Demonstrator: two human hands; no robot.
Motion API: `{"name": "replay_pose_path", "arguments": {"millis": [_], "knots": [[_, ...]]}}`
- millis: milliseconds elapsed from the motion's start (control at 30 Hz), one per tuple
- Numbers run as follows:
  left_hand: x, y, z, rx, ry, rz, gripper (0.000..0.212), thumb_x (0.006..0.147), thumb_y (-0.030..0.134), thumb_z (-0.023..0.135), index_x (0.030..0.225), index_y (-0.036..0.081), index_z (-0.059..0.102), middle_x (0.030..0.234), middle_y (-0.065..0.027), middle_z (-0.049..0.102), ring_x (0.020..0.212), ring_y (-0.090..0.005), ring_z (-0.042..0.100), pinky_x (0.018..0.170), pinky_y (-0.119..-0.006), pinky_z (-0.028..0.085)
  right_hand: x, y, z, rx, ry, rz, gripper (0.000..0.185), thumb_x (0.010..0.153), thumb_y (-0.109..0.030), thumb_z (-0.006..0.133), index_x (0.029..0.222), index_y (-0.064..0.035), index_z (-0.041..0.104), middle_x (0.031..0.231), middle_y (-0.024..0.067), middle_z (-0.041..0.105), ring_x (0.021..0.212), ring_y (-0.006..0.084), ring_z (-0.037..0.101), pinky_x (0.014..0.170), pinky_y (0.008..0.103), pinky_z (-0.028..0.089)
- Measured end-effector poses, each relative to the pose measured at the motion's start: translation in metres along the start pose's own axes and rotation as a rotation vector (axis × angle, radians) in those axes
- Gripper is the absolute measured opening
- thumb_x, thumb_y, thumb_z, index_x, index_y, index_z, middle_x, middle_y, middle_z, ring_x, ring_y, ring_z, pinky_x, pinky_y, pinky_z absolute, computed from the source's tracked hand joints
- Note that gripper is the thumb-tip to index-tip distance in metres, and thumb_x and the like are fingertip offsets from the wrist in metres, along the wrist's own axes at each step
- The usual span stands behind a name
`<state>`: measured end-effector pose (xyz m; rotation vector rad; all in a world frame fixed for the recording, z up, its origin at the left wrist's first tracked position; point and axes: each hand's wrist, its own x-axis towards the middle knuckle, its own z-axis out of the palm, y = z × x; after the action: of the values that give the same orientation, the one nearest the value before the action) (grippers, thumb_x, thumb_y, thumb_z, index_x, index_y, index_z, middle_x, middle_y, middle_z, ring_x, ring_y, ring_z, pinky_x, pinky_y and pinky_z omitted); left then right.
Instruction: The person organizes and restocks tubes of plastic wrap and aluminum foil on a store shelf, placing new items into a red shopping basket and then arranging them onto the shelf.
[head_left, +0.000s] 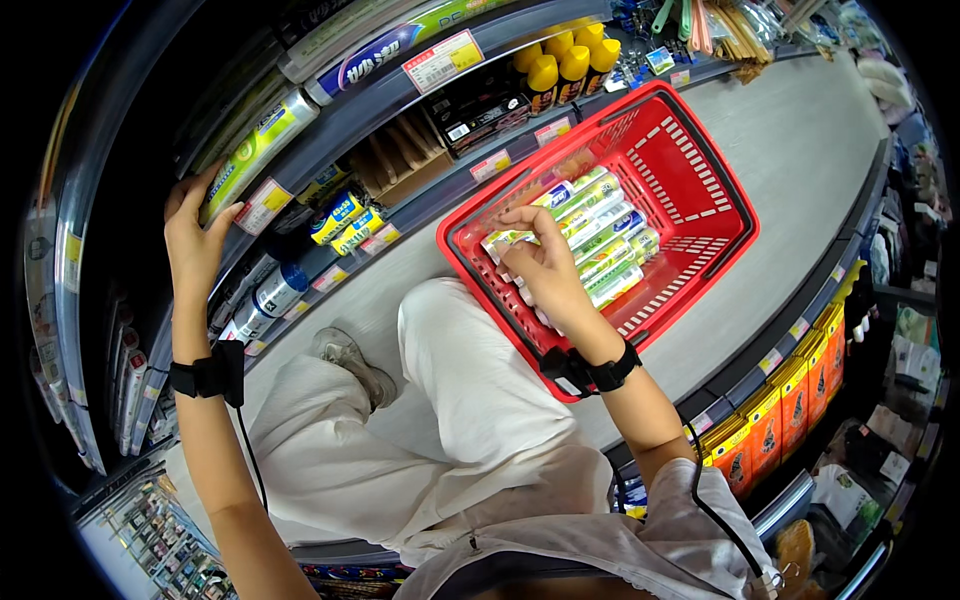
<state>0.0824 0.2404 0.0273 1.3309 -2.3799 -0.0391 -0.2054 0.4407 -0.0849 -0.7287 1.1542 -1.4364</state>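
My left hand (196, 232) is at the shelf on the left, its thumb and fingers around the near end of a green and white packaged roll (259, 146) that lies on the shelf. My right hand (544, 266) is over the red plastic shopping basket (731, 262), fingers curled above the near left end of the rolls inside. Several green, white and blue packaged rolls (600, 225) lie side by side in the basket. Whether the right fingers grip one of them is not clear. Each wrist wears a black strap with a device and cable.
Shelf edges with price tags (444, 61) run along the left. Below stand yellow-capped bottles (574, 64), an open cardboard box (409, 169) and yellow-blue rolls (345, 221). The basket rests on the grey floor (795, 150) beside my knee. Orange packages (795, 405) line the shelf at right.
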Motion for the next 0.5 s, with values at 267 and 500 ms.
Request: {"name": "replay_pose_path", "arguments": {"millis": [267,500], "knots": [[0.002,-0.004,-0.002,0.043,-0.025,0.011,0.045,0.070,0.008,0.066,0.113,0.005,0.055,0.108,-0.0151,0.053,0.099,-0.0258,0.052,0.087,-0.031,0.040,0.022,0.042,-0.081,-0.081,0.407,0.194,0.023,0.081,-0.010,0.050,0.104,-0.0081,0.046,0.094,0.0032,0.053,0.067,0.0123,0.054,0.060,0.0246,0.042],[0.004,-0.015,0.000,0.134,-0.050,-0.001,0.046,0.072,0.012,0.066,0.116,0.009,0.055,0.109,-0.0149,0.051,0.099,-0.0257,0.051,0.087,-0.032,0.041,0.031,0.073,-0.163,0.263,0.805,0.309,0.021,0.077,-0.010,0.053,0.097,-0.0053,0.047,0.088,0.0063,0.052,0.067,0.0189,0.056,0.049,0.0273,0.041]]}}
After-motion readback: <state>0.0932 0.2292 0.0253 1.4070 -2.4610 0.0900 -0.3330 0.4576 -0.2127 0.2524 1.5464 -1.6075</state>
